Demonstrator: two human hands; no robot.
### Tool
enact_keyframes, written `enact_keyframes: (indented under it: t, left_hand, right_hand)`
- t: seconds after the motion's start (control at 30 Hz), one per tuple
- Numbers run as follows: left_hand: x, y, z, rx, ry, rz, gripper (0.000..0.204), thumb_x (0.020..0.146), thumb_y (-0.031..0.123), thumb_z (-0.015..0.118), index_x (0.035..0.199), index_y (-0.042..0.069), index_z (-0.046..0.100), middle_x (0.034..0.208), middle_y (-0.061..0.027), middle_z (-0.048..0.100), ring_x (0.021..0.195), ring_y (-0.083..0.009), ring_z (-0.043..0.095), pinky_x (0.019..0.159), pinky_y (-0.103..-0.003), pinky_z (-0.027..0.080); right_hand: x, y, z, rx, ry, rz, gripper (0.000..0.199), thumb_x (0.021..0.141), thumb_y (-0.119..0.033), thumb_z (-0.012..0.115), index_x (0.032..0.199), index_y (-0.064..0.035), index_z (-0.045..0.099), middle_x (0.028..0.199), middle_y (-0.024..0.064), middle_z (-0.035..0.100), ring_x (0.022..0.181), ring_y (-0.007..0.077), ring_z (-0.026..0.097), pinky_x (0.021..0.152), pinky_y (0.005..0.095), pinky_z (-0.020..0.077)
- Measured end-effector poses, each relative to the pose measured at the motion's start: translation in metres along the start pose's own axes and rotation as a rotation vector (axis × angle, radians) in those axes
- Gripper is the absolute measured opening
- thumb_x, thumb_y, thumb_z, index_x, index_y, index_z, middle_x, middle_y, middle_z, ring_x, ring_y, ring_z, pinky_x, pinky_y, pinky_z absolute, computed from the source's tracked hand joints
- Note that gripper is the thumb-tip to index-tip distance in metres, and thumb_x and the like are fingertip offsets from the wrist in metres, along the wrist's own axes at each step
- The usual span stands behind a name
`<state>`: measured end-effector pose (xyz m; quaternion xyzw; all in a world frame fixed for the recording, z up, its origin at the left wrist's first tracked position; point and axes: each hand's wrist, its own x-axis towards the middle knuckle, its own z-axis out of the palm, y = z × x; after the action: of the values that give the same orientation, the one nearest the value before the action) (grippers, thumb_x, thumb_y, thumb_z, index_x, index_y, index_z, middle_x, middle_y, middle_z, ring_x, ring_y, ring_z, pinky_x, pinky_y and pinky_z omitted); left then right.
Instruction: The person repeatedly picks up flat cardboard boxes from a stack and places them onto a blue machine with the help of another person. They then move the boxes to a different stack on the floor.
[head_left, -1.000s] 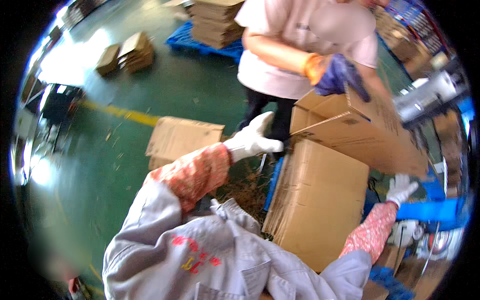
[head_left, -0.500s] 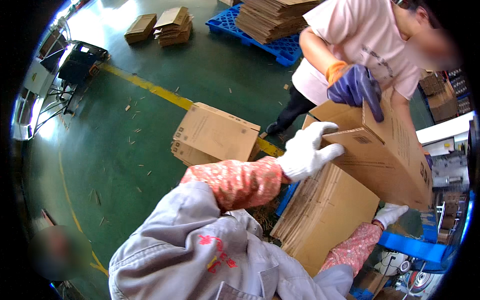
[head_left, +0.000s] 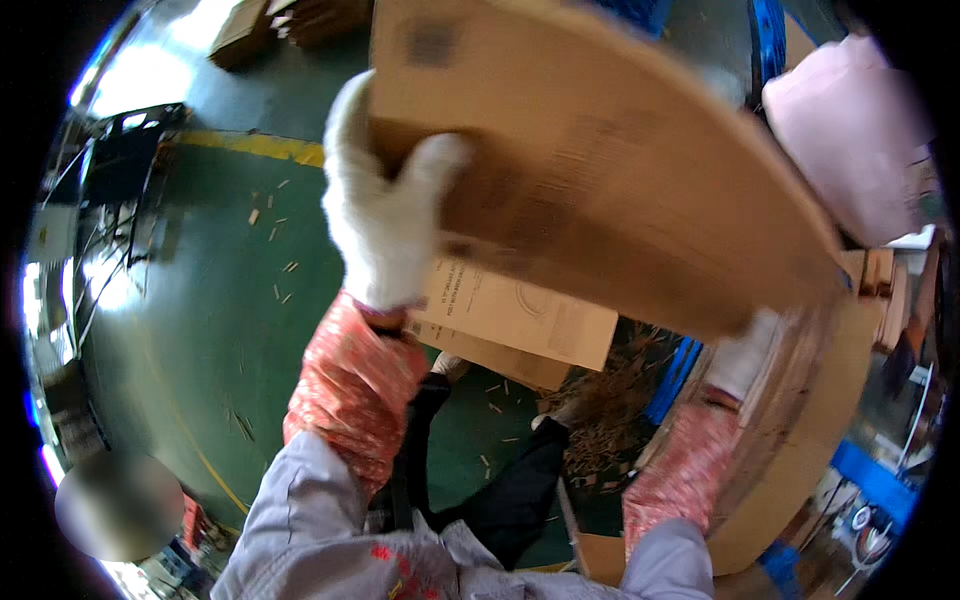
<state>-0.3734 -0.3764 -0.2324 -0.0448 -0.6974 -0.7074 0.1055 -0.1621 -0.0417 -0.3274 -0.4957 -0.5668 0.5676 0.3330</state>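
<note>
A brown cardboard carton [head_left: 610, 170], blurred by motion, spans the view in front of me. My left hand [head_left: 385, 215], in a white knitted glove, is closed on its left end, the thumb across the near face. My right hand [head_left: 748, 355], gloved alike, is at the carton's lower right corner; its fingers are mostly hidden and smeared. Under the carton, a small pile of flattened cartons [head_left: 560, 325] lies on the floor. Beside my right forearm stands a stack of flattened cardboard [head_left: 800, 430].
A person in a pink shirt [head_left: 850, 140] is at the far right. Cardboard scraps [head_left: 620, 410] litter the green floor near my feet. More flattened cartons [head_left: 240, 35] lie at the far left, beyond a yellow floor line [head_left: 250, 145]. Blue framing [head_left: 870, 480] stands at the right.
The carton has swung leftward, away from the other person, with my hands on it. That person's gloved hand no longer shows on it. My view has turned, and the floor pile appears closer.
</note>
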Motion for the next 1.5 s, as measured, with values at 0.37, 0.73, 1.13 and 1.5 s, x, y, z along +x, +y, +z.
enact_keyframes:
  t: [0.37,0.73,1.13,1.5]
  left_hand:
    - [-0.152,-0.456,-0.157,1.554,-0.847,-0.216,0.119,0.063,0.043,0.089,0.154,0.001,0.026,0.155,-0.0259,0.024,0.139,-0.0450,0.031,0.115,-0.047,0.040]
    - [-0.127,-0.240,-0.152,1.259,-1.244,-0.366,0.058,0.085,0.043,0.071,0.129,0.007,0.059,0.129,-0.0228,0.061,0.120,-0.0398,0.061,0.102,-0.047,0.049]
    - [-0.188,-0.102,-0.057,0.901,-2.001,0.925,0.027,0.098,0.034,0.051,0.113,0.026,0.072,0.128,-0.0109,0.065,0.117,-0.0311,0.063,0.099,-0.043,0.053]
    - [-0.267,0.070,0.165,0.654,-1.893,0.060,0.065,0.090,0.043,0.069,0.137,-0.001,0.059,0.135,-0.0184,0.064,0.122,-0.0297,0.063,0.104,-0.036,0.048]
  right_hand:
    - [-0.073,0.445,0.023,-0.368,-0.366,0.566,0.065,0.085,-0.050,0.079,0.121,0.0035,0.066,0.113,0.0103,0.070,0.101,0.0228,0.065,0.089,0.0381,0.0505]
    - [-0.187,0.137,0.015,-1.263,-0.638,0.142,0.074,0.082,-0.040,0.075,0.139,-0.0041,0.045,0.129,0.0256,0.064,0.117,0.0406,0.063,0.099,0.0479,0.0490]
    - [-0.224,0.017,-0.138,-0.610,-0.652,0.337,0.073,0.088,-0.037,0.071,0.148,-0.0020,0.046,0.126,0.0184,0.060,0.109,0.0281,0.062,0.089,0.0386,0.0498]
    - [-0.281,0.140,-0.441,1.120,0.483,0.569,0.027,0.103,-0.040,0.052,0.086,-0.0199,0.046,0.077,0.0017,0.052,0.062,0.0182,0.050,0.050,0.0388,0.0333]
